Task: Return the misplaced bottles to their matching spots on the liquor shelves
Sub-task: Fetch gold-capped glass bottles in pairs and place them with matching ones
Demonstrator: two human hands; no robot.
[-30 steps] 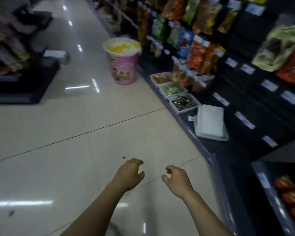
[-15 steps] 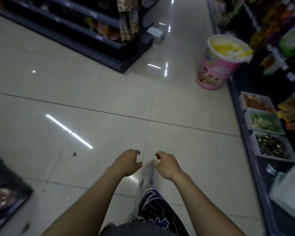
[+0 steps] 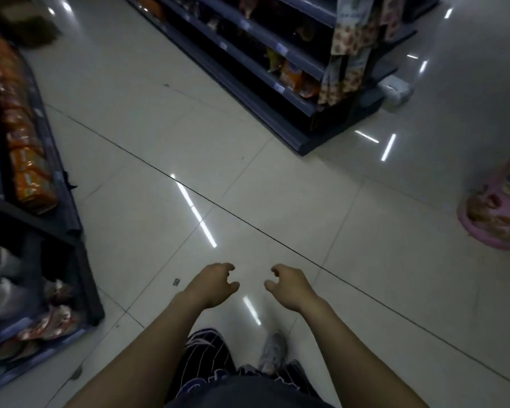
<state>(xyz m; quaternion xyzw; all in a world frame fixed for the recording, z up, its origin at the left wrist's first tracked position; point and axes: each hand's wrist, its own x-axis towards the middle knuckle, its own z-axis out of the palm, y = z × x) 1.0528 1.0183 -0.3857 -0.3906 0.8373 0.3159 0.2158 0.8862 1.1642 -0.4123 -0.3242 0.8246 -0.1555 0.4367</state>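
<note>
Left hand point(image 3: 211, 285) and right hand point(image 3: 289, 288) hover loosely curled and empty at lower centre; no bottles in view, so I judge I'm searching, and must next find the liquor shelves.

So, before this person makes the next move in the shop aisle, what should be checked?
1. Left hand free to take a bottle: ok, loosely curled, holding nothing.
2. Right hand free: ok, also holding nothing.
3. Glossy pale tiled floor ahead passable: ok, nothing large in the way.
4. Pink round tub out of the path: ok, it stands off to the right.
5. Misplaced bottle in sight: not ok, none shows.
6. Liquor shelves found: cannot tell; the dark metal shelves show only snack packets.
</note>
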